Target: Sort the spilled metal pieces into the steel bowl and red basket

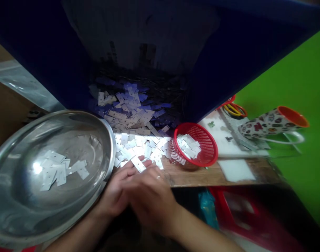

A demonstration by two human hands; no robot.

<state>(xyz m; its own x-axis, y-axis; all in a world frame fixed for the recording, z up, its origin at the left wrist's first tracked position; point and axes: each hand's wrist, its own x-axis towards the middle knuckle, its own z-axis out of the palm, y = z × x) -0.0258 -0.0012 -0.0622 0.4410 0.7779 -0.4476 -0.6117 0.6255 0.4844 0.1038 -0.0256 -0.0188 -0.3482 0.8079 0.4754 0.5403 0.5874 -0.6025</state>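
A heap of small flat metal plates (133, 119) with holes spills from a dark blue enclosure onto the wooden table. My left hand (118, 189) lies palm up at the table's front edge, with one metal plate (138, 163) resting on its stretched fingers. My right hand (151, 199) overlaps it from the right, blurred; its fingers reach toward that plate and I cannot make out their grip. A large steel bowl (23, 210) at the left holds several plates. A red mesh basket (207, 140) to the right holds more plates.
A patterned mug with an orange inside (272, 122) lies tipped at the right, near coloured rings (234, 109) and a white sheet (235, 169). A green surface fills the far right. Red plastic objects (243, 213) sit below the table edge.
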